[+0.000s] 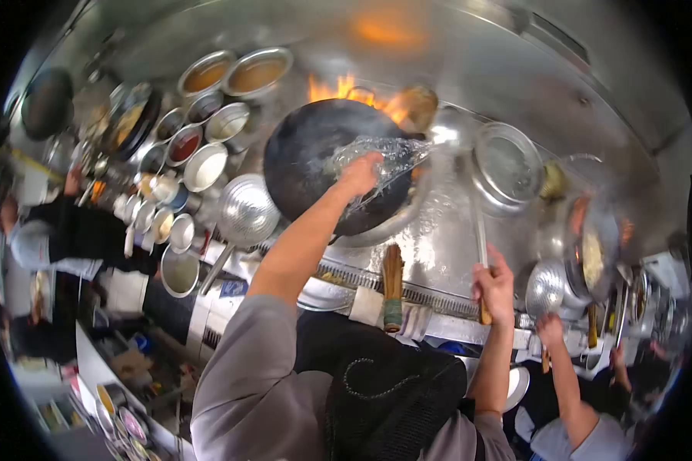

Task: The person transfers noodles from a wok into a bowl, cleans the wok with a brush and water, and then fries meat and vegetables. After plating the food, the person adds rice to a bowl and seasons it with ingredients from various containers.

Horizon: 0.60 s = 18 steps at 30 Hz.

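My left hand [361, 174] is over the big black wok [300, 142], its fingers closed; what they hold, if anything, is hidden. Clear, glossy material [396, 154] stretches beside that hand toward the ladle; I cannot tell whether it is water or thin plastic. The ladle's shiny bowl [451, 127] is at the wok's right side. My right hand [496, 289] is closed round the lower end of its long handle, with one finger raised. Flames [344, 89] rise behind the wok. A bamboo brush [392, 284] lies at the front edge.
At left are seasoning bowls [205, 167] and a perforated strainer [247, 209]. A round metal pot [507, 167] stands right of the ladle. Farther right, a co-worker's hand [549, 330] is at another strainer [546, 287]. Another person [42, 242] is at far left.
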Each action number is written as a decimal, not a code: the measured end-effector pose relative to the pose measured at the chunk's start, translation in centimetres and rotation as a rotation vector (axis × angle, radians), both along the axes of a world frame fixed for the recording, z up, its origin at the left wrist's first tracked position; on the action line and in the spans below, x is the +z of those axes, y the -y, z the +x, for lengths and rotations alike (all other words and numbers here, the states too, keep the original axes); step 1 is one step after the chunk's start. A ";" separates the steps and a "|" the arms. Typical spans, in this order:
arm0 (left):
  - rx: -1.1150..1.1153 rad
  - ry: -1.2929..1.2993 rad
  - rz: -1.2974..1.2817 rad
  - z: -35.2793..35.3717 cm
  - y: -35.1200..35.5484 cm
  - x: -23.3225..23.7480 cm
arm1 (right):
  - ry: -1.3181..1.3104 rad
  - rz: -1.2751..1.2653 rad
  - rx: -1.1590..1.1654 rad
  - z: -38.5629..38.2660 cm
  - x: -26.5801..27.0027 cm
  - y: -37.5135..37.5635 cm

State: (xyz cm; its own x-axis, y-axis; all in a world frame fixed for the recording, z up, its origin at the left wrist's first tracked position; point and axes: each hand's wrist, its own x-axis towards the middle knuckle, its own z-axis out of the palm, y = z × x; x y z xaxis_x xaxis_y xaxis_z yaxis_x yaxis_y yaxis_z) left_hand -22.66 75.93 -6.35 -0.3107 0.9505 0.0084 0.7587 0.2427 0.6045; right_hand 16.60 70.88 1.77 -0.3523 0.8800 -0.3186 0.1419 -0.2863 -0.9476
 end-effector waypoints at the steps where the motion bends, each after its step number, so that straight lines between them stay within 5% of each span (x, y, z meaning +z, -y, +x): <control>1: 0.033 -0.063 0.112 -1.2 2.8 -0.3 | 0.118 0.209 -0.002 0.6 -2.0 -1.3; 6: 0.138 0.085 0.282 -5.5 18.3 -1.8 | 0.728 0.519 -0.156 3.7 -7.0 -8.7; 8: 0.413 0.248 0.230 -6.7 24.7 -2.1 | 0.792 0.647 -0.140 6.9 -11.2 -12.9; 10: 0.601 0.113 0.203 -9.7 31.4 -4.9 | 0.826 0.709 -0.131 7.7 -13.2 -15.3; 12: 0.705 -0.165 0.124 -10.4 36.9 -3.9 | 0.392 0.184 -0.120 7.0 -11.1 -16.2; 13: 0.789 -0.200 0.167 -12.5 39.9 -7.5 | 0.397 0.190 -0.127 6.7 -10.8 -16.5; 15: 0.864 -0.020 0.242 -11.3 41.4 -5.1 | -0.362 -0.258 -0.297 7.0 -10.0 -17.5; 18: 0.745 -0.105 0.253 -10.3 40.2 -4.7 | -0.733 -0.495 -0.250 7.0 -6.0 -14.5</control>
